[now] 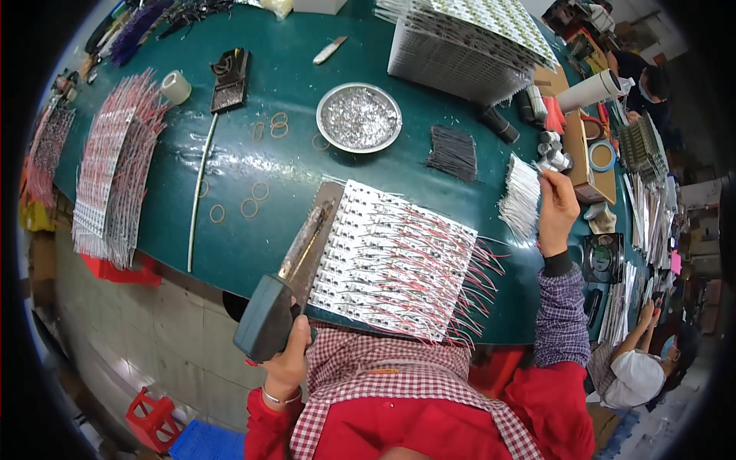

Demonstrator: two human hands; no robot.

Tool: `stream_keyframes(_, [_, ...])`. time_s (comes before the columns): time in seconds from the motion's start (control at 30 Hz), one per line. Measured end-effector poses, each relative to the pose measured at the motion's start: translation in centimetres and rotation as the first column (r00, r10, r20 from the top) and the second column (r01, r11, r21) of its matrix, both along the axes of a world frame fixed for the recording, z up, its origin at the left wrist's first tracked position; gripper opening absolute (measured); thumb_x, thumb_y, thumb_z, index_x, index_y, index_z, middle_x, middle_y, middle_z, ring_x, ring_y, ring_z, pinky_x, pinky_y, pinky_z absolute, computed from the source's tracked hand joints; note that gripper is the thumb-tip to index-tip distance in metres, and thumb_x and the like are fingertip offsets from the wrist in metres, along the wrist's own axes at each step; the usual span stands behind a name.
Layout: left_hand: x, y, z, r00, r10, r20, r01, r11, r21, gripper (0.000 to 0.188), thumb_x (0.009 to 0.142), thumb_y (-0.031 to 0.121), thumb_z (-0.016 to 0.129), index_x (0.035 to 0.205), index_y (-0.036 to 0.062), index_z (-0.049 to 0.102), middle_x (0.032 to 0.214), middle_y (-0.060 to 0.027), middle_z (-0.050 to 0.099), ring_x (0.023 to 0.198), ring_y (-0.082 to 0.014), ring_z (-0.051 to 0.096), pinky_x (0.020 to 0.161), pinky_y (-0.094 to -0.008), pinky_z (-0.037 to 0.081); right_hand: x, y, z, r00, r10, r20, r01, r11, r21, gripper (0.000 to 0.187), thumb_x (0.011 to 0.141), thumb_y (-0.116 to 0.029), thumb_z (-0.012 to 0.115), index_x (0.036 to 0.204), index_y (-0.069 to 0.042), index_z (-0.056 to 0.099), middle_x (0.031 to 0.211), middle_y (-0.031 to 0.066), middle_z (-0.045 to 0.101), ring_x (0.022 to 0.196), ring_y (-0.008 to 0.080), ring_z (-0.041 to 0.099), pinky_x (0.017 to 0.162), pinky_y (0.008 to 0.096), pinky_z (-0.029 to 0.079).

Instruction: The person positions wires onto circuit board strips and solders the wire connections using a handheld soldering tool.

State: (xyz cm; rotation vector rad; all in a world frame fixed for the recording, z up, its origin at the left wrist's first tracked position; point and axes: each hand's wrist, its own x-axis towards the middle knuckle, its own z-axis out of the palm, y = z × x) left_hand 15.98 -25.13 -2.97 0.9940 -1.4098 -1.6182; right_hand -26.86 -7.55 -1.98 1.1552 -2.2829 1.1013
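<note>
My left hand (290,353) is wrapped round the dark green grip of a soldering gun (264,318). Its metal tip reaches up along the left edge of a white circuit board panel (383,261). Rows of red, white and dark wires stick out from the panel, and it lies at the table's near edge in front of me. Off to the right, my right hand (558,211) has its fingers pinched together at the upper end of a pile of white wires (520,199). A bundle of black wires (452,153) lies to the left of that pile.
A metal bowl (359,117) of silvery scraps stands beyond the panel. Stacked boards (468,65) rise at the far right, near a cardboard box (589,157) with tape rolls. Left are wired panels (115,169), a white rod (202,192) and rubber bands (249,207). Other people sit at the right.
</note>
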Motion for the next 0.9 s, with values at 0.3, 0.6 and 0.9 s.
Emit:
stream_keyframes(0.3, [0.8, -0.7, -1.0, 0.985, -0.079, 0.152, 0.113, 0.967, -0.228, 0.035, 0.088, -0.004, 0.064, 0.122, -0.0061, 0.057, 0.112, -0.0145, 0.064, 0.062, -0.0124, 0.055, 0.052, -0.0264, 0.044, 9.8, -11.3, 3.8, 0.769, 0.594, -0.236, -0.123, 0.5, 0.857, 0.007, 0.073, -0.005, 0.063, 0.079, -0.003, 0.061, 0.083, 0.0094, 0.057, 0.084, 0.0237, 0.059, 0.068, 0.0328, 0.052])
stream_keyframes(0.6, [-0.9, -2.2, 2.2, 0.997, -0.071, 0.011, 0.068, 0.982, 0.175, 0.03, 0.087, -0.004, 0.068, 0.117, -0.0083, 0.062, 0.09, -0.0095, 0.069, 0.076, -0.014, 0.065, 0.065, -0.0264, 0.052, 11.3, -13.6, 4.1, 0.843, 0.532, -0.075, -0.257, 0.523, 0.813, 0.017, 0.069, 0.004, 0.064, 0.085, -0.002, 0.061, 0.084, 0.0122, 0.057, 0.085, 0.032, 0.06, 0.069, 0.037, 0.052])
stream_keyframes(0.9, [-2.5, -4.2, 0.7, 0.964, -0.23, 0.135, 0.23, 0.973, 0.013, 0.041, 0.085, -0.004, 0.069, 0.124, -0.0067, 0.059, 0.109, -0.0156, 0.067, 0.067, -0.0138, 0.061, 0.052, -0.0259, 0.048, 15.3, -14.7, -1.6, 0.887, 0.453, 0.087, -0.459, 0.847, 0.269, 0.029, 0.069, 0.012, 0.061, 0.096, 0.002, 0.064, 0.091, 0.012, 0.059, 0.084, 0.0295, 0.058, 0.07, 0.0381, 0.051])
